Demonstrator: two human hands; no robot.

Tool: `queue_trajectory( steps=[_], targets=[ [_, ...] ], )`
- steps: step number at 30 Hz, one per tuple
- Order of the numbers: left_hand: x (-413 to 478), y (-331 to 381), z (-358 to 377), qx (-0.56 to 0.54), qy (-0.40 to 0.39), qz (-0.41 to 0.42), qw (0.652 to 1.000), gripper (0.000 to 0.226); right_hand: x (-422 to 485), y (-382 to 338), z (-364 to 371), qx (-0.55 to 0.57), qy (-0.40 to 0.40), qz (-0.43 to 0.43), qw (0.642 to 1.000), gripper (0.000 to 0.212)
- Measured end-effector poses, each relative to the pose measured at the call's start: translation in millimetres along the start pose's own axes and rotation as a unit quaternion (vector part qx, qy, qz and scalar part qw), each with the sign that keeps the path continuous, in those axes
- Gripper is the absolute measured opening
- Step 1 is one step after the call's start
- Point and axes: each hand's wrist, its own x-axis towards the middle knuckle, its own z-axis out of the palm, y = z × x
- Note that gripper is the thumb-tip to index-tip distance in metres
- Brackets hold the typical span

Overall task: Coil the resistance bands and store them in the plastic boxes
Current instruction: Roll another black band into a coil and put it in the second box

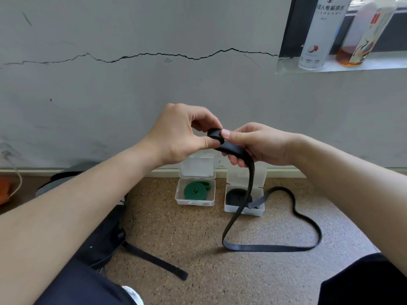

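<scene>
While both hands pinch its coil, black band (242, 208) hangs floorward.

The person's left hand (178, 135) and right hand (257, 144) were bare, and so were both forearms as far as they showed. Dark, near-black cloth legwear (83, 287) covered the left leg and the right leg alike. A white rounded shoe tip (133, 293) showed just beside the left leg's cloth.

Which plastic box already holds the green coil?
The left box: a coiled green band lies in it. The right box holds a black coil.
</scene>
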Motion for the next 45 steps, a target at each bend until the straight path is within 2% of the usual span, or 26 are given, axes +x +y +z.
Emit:
queue_trajectory(
  steps=[3,5,8,11,14,16,19,23,26,30,32,34,36,38,41,43,45],
  targets=[
    [2,0,-1,0.085,-0.036,0.029,0.995,0.026,3,-2,4,-0.042,0.023,-0.005,0.999,0.063],
    [5,1,1,0.123,-0.06,0.032,0.99,0.023,6,0,8,-0.067,0.044,-0.018,0.997,0.056],
    [7,2,2,0.102,-0.054,0.007,0.993,0.022,9,6,8,-0.013,0.045,-0.035,0.998,0.045],
    [1,-1,10,-0.093,-0.005,-0.065,0.993,0.027,11,8,7,0.076,0.022,-0.07,0.994,0.039],
    [-5,1,28,-0.346,0.063,-0.134,0.926,0.037,12,7,9,0.166,0.007,-0.102,0.981,0.032],
    [-3,3,34,-0.398,0.1,-0.149,0.9,0.036,12,7,11,0.214,-0.002,-0.11,0.971,0.032],
    [3,3,27,-0.342,0.092,-0.113,0.928,0.027,11,7,11,0.218,-0.013,-0.107,0.97,0.034],
    [5,-2,15,-0.215,0.055,-0.087,0.971,0.025,7,5,6,0.091,0.004,-0.058,0.994,0.052],
    [6,-6,6,-0.086,0.023,-0.061,0.994,0.026,6,6,5,0.033,0.028,-0.04,0.998,0.053],
    [8,0,4,0.096,-0.011,0.005,0.995,0.03,7,2,10,-0.007,0.06,-0.037,0.997,0.06],
    [8,5,6,0.147,-0.028,0.013,0.989,0.028,9,3,13,-0.044,0.076,-0.048,0.995,0.06],
    [9,7,7,0.157,-0.031,0.005,0.987,0.027,9,4,13,-0.034,0.073,-0.06,0.995,0.057],
    [8,4,7,0.093,-0.012,-0.025,0.995,0.027,10,6,11,0.009,0.062,-0.075,0.995,0.053],
    [3,0,10,-0.058,0.016,-0.072,0.996,0.032,11,7,10,0.065,0.047,-0.093,0.992,0.048],
    [-4,0,24,-0.309,0.063,-0.134,0.939,0.036,12,6,10,0.156,0.022,-0.111,0.981,0.042],
    [-3,3,30,-0.364,0.097,-0.147,0.915,0.032,11,5,10,0.212,0.008,-0.112,0.971,0.045],
    [0,6,29,-0.364,0.112,-0.135,0.915,0.027,11,4,11,0.241,-0.001,-0.109,0.964,0.051]
  ],
)
